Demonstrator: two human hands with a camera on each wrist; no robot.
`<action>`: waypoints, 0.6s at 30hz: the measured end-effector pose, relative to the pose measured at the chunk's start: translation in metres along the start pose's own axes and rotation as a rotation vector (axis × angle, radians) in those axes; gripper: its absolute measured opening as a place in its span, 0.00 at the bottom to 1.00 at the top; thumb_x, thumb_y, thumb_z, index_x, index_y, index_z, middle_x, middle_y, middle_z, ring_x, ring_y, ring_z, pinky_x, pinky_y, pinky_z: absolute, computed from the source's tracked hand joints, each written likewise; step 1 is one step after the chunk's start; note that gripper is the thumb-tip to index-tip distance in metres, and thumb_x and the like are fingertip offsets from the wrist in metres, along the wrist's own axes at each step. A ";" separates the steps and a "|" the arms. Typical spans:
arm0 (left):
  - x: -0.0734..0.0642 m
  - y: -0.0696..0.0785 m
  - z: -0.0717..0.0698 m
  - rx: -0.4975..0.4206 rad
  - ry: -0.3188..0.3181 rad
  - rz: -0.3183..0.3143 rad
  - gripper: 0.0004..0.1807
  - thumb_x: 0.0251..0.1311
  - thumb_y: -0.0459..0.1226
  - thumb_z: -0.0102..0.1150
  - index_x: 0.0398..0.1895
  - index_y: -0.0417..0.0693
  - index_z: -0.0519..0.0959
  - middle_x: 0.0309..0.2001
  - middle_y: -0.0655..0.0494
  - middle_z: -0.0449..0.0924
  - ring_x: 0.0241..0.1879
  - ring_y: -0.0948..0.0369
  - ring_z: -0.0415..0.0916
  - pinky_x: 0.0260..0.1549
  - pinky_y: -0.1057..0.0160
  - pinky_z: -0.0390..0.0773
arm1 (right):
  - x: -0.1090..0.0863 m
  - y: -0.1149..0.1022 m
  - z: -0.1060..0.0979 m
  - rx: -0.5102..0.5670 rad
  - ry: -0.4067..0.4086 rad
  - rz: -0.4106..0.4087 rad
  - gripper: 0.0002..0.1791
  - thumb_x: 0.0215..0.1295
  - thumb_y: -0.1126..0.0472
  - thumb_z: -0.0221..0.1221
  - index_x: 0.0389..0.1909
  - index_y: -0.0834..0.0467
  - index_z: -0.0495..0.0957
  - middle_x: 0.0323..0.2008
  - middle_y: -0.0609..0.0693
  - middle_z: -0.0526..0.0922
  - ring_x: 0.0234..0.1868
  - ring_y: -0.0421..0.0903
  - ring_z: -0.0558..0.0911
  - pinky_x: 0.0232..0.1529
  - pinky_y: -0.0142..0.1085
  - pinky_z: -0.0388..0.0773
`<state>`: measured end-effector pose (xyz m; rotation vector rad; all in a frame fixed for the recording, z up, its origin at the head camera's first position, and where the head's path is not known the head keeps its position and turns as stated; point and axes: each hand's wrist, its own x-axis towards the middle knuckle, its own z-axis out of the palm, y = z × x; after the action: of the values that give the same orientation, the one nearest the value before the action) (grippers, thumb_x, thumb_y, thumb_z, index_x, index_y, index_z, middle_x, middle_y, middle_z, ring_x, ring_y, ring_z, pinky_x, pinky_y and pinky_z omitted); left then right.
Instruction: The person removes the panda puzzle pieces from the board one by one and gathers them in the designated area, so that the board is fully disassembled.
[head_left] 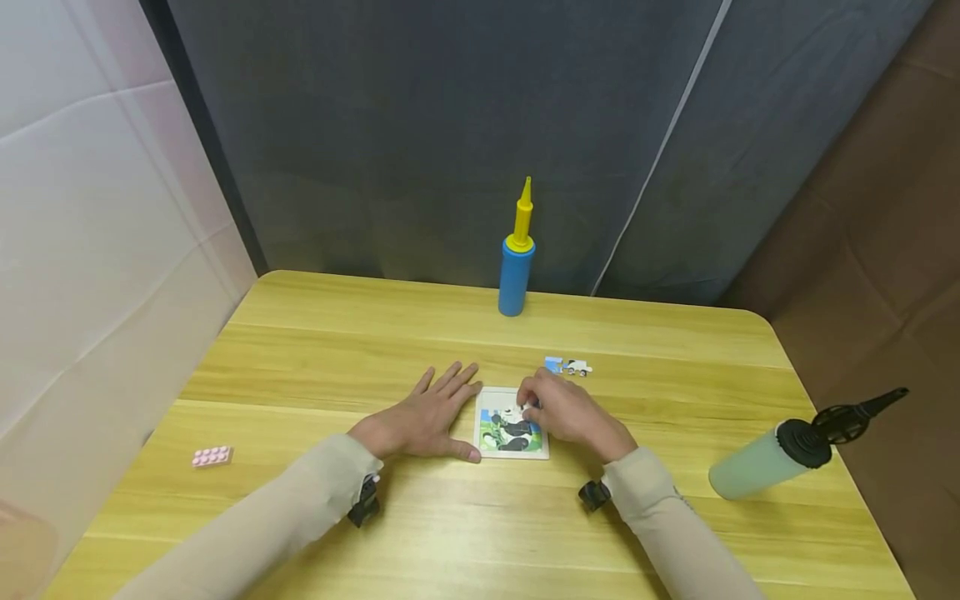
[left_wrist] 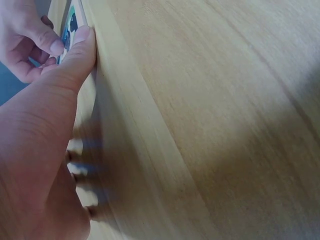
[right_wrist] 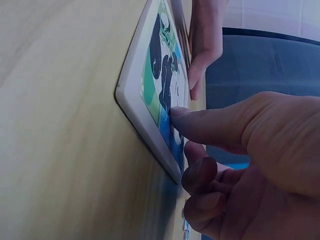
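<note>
A panda jigsaw puzzle in a white frame (head_left: 512, 456) lies flat on the table, partly filled, with a bare strip along its far side. My left hand (head_left: 427, 417) rests palm down beside its left edge, fingers spread, thumb and fingertips near the frame. Over the upper right of the puzzle, my right hand (head_left: 566, 412) has thumb and finger curled together around a puzzle piece (right_wrist: 177, 136), mostly hidden by the fingers. In the right wrist view the thumb touches the picture surface. Just beyond this hand lie loose puzzle pieces (head_left: 577, 367), blue and black-and-white.
A blue and yellow hand pump (head_left: 515, 279) stands near the table's far edge. To the right, a pale green bottle-shaped pump with a black top (head_left: 761, 464) stands on the table. A pink toy brick (head_left: 212, 456) lies at the left. Dark curtain hangs behind.
</note>
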<state>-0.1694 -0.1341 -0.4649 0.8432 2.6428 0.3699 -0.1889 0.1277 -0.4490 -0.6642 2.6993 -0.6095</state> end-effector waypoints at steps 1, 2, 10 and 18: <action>0.000 0.000 0.000 0.001 0.000 -0.001 0.63 0.59 0.73 0.63 0.87 0.46 0.53 0.90 0.46 0.36 0.89 0.43 0.34 0.85 0.32 0.38 | 0.000 0.000 0.000 -0.001 0.000 0.002 0.04 0.72 0.62 0.68 0.44 0.53 0.85 0.43 0.49 0.80 0.43 0.43 0.80 0.46 0.41 0.81; 0.001 0.000 0.000 0.002 0.001 -0.002 0.63 0.59 0.73 0.63 0.87 0.46 0.53 0.90 0.46 0.36 0.89 0.43 0.34 0.85 0.32 0.38 | 0.001 0.000 0.000 -0.002 -0.001 0.002 0.04 0.72 0.62 0.68 0.44 0.53 0.85 0.43 0.49 0.79 0.43 0.44 0.79 0.46 0.41 0.81; 0.002 0.002 -0.003 0.016 -0.010 -0.006 0.63 0.60 0.73 0.62 0.87 0.46 0.52 0.90 0.46 0.36 0.89 0.43 0.34 0.85 0.32 0.39 | 0.001 0.002 0.000 0.010 0.006 0.017 0.03 0.71 0.63 0.68 0.42 0.53 0.85 0.42 0.49 0.78 0.42 0.43 0.76 0.45 0.39 0.78; 0.003 0.003 -0.005 0.019 -0.024 -0.017 0.63 0.60 0.73 0.63 0.87 0.46 0.52 0.90 0.47 0.35 0.89 0.44 0.33 0.85 0.33 0.38 | -0.003 0.003 0.003 0.053 0.032 0.019 0.04 0.73 0.62 0.67 0.41 0.49 0.82 0.47 0.51 0.71 0.39 0.47 0.74 0.37 0.38 0.73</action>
<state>-0.1718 -0.1310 -0.4601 0.8251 2.6336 0.3281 -0.1862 0.1304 -0.4523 -0.6190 2.7052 -0.6899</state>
